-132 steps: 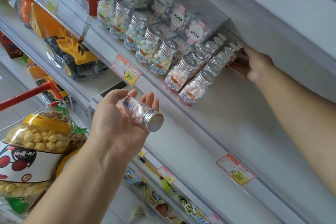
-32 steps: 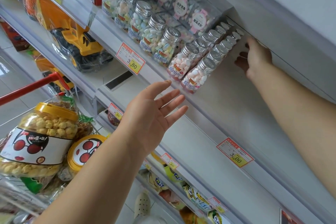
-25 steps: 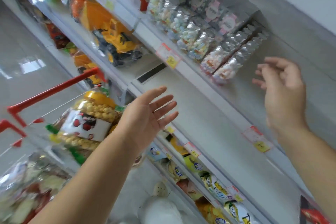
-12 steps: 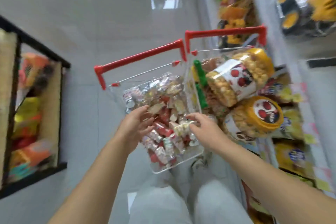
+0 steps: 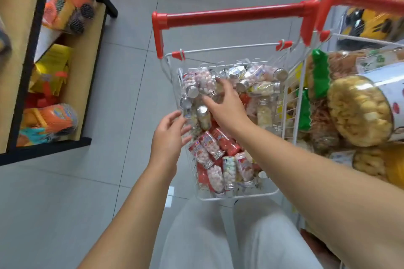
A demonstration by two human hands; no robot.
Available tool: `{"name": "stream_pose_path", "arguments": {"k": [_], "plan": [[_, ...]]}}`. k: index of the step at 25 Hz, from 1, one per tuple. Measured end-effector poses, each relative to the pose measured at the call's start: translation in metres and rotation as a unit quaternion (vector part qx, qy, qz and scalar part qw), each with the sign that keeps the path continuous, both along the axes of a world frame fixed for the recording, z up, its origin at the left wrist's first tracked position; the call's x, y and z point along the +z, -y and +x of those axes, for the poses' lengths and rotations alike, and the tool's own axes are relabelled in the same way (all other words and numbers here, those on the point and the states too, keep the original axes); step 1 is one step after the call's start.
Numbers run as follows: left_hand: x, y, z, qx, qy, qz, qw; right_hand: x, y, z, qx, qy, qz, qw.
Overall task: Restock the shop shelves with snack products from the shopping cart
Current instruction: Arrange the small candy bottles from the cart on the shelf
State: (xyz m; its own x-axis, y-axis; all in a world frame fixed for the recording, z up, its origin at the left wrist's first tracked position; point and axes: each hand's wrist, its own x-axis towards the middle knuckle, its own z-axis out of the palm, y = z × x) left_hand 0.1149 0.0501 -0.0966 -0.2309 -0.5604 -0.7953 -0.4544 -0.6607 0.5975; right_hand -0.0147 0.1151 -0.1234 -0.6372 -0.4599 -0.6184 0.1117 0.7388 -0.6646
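Relocated since a second ago: both hands, from the shelf down to the cart. Stock: small clear candy bottles with silver screw caps (image 5: pixel 209 146), heaped loose in a white wire shopping cart (image 5: pixel 238 196) with a red plastic handle (image 5: pixel 231 15). Right hand (image 5: pixel 227 109): arm stretched across the heap, palm down, fingers spread and straight, resting on bottles at the handle end, gripping none. Left hand (image 5: pixel 168 140): at the cart's left wall, fingers loosely bent, tips at the nearest bottles, holding nothing. Hands apart. Adjacent, right: large clear jar of yellow puffed snacks (image 5: pixel 360 116). Underfoot: grey tiled floor (image 5: pixel 98 192).
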Motion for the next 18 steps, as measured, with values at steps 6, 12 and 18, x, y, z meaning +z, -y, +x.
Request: {"name": "stream_pose_path", "arguments": {"k": [6, 12, 18], "plan": [[-0.038, 0.033, -0.030, -0.238, 0.077, -0.258, 0.933, -0.032, 0.027, -0.004, 0.003, -0.086, 0.038, 0.996], [-0.066, 0.041, -0.066, -0.510, 0.213, -0.375, 0.744, -0.007, -0.033, -0.011, -0.031, -0.143, 0.002, 0.989], [-0.064, 0.059, -0.065, -0.473, 0.150, -0.421, 0.760, -0.003, -0.063, -0.036, -0.008, -0.150, 0.035, 0.988]]}}
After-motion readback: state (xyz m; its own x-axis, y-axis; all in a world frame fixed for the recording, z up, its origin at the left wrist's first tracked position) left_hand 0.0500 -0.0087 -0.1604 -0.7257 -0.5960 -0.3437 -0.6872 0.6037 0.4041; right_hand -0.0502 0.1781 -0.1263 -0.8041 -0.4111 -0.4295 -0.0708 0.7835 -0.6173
